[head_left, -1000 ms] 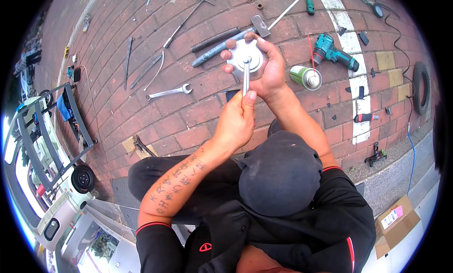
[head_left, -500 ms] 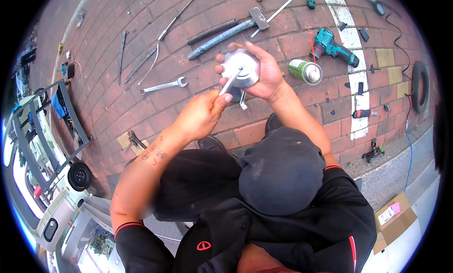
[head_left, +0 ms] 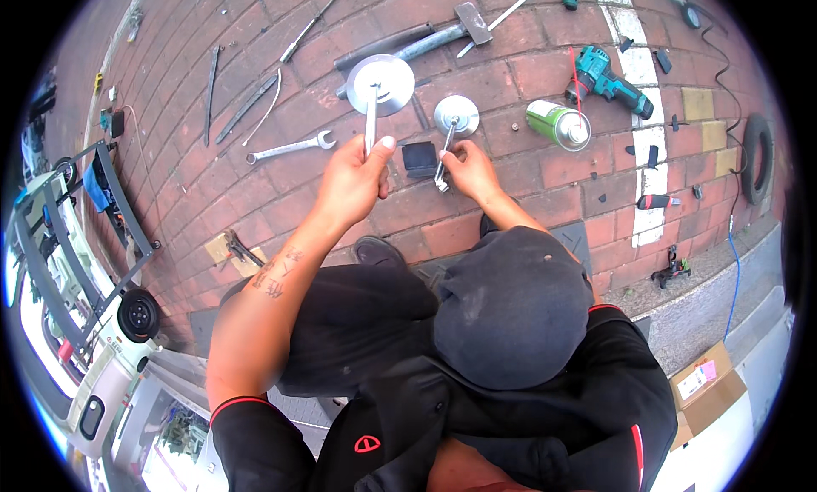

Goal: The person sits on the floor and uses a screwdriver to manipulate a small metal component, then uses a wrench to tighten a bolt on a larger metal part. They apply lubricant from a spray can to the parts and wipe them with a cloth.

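Observation:
My left hand point(head_left: 352, 179) is closed around the rod of a shiny silver disc point(head_left: 396, 79), which is held up with its round face showing. A second, smaller silver disc point(head_left: 466, 109) with a thin metal stem is low over the bricks to the right. Fingers of my right hand point(head_left: 471, 172) pinch that stem; a small fitting shows at its near end. Between the two hands, a small black square block point(head_left: 418, 159) lies on the paving. Part of a hammer point(head_left: 425, 48) is hidden behind the larger disc.
Right of my right hand lie a green-and-white spray can point(head_left: 557, 123) and a teal cordless drill point(head_left: 606, 82). A wrench point(head_left: 289, 147) and several thin tools lie to the left. A tyre point(head_left: 756, 156) and an air hose are at the far right; a white vehicle point(head_left: 94, 364) stands left.
My right hand has let go of the larger disc's rim and moved down to the smaller disc's stem. My left hand has carried the larger disc up and left.

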`<state>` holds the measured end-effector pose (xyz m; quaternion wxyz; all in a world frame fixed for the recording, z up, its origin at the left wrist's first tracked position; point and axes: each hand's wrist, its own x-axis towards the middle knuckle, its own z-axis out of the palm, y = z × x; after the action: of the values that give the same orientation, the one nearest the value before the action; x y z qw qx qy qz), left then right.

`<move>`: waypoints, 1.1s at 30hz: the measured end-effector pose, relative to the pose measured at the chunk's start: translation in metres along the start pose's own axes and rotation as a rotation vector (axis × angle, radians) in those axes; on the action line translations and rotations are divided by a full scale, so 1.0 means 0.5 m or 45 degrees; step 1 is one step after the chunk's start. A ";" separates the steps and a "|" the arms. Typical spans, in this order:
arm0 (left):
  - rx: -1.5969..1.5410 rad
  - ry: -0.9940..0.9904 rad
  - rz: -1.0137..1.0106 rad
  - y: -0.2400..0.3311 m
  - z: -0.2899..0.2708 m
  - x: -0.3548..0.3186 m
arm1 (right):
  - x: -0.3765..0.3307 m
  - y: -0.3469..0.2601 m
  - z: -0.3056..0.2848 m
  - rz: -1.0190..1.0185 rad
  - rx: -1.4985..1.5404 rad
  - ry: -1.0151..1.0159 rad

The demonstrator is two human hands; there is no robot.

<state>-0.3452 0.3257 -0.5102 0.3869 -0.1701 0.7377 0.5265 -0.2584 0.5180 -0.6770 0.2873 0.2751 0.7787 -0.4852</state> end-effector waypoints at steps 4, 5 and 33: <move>0.057 0.008 0.030 -0.004 0.015 0.014 | 0.028 0.004 0.020 -0.072 -0.079 0.009; 0.057 0.019 0.013 -0.005 0.017 0.013 | 0.033 0.005 0.021 -0.094 -0.017 -0.006; -0.243 0.016 0.164 -0.053 0.036 0.036 | -0.069 -0.235 -0.052 -0.264 1.028 -0.390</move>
<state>-0.3321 0.3346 -0.5434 0.3297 -0.1617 0.6959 0.6171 -0.3226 0.4924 -0.5729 0.2186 0.2106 0.4986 -0.8119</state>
